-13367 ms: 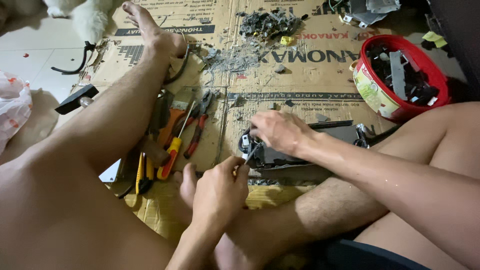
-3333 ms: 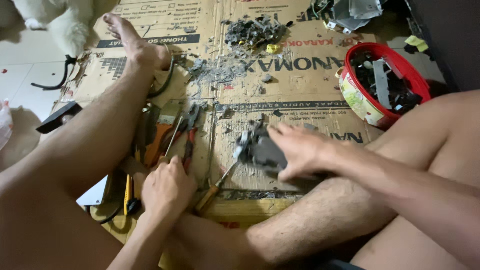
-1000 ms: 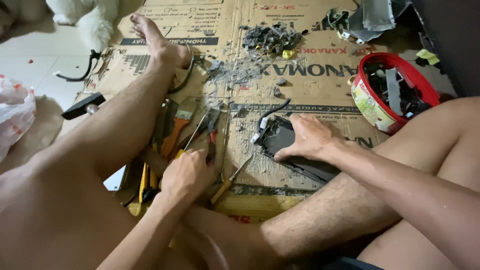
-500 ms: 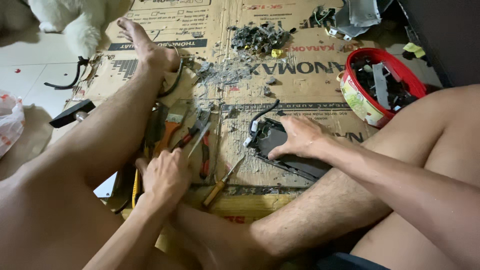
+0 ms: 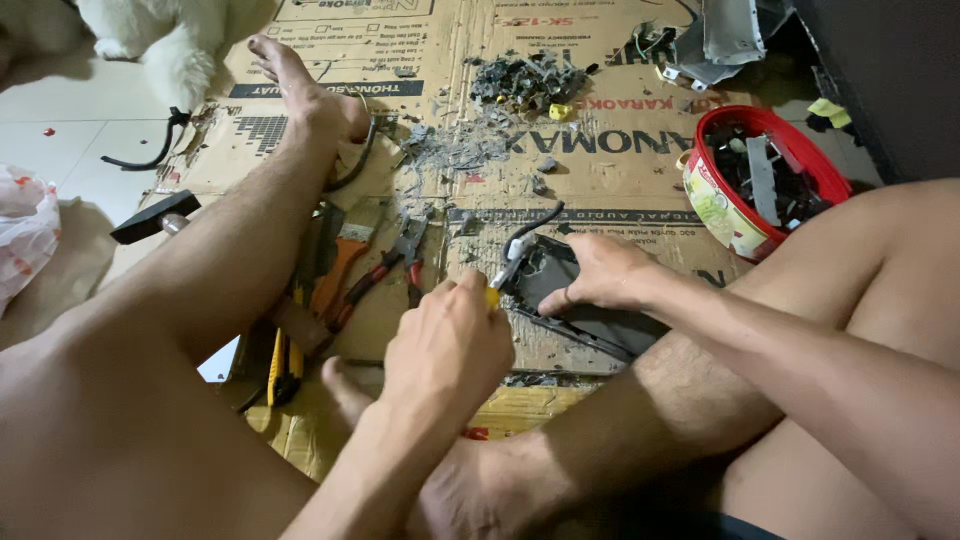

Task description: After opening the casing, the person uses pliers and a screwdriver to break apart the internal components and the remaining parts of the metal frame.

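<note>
Fingers (image 5: 470,300) around screwdriver (image 5: 497,290) at dark casing (image 5: 590,320) edge, pliers (image 5: 395,265) close.

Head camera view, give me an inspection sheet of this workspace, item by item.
Surface: flattened cardboard over a pale tiled floor.
Job's things: dark flat part lying on the cardboard; screwdriver with a yellow handle, its tip at the part's near edge.
Clutter: pliers, orange-handled tools, hammer, grey debris pile, red tub of scrap parts.
Grippers: left hand closed round the screwdriver; right hand pressed flat on the part.
Cables: black cable on the tiles; short black wire at the part.
Surroundings: white furry thing, plastic bag, person's bare legs.
</note>
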